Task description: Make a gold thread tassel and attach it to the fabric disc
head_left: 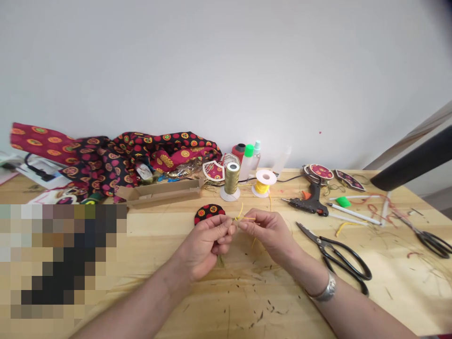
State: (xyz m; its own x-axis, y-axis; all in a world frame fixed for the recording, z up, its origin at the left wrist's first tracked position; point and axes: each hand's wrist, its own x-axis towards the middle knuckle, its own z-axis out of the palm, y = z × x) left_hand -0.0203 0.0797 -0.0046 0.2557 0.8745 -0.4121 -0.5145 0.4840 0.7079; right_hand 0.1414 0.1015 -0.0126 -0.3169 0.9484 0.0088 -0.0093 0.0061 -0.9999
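Note:
My left hand [208, 242] and my right hand [266, 233] meet above the wooden table [226, 287], fingers pinched together. Between them runs a thin yellow cord [243, 216], with loose ends sticking up and hanging down. Both hands are closed on this cord. Just behind my left hand lies a small round piece covered in black and red patterned fabric [209, 212]. A silver bracelet [326, 289] sits on my right wrist.
Black scissors [339, 256] lie right of my hands; a black glue gun [310, 202] is behind them. A gold thread spool [232, 181], a yellow cord reel [264, 181], bottles, a cardboard box [160, 193] and patterned fabric [106, 157] line the back. More scissors [429, 240] lie far right.

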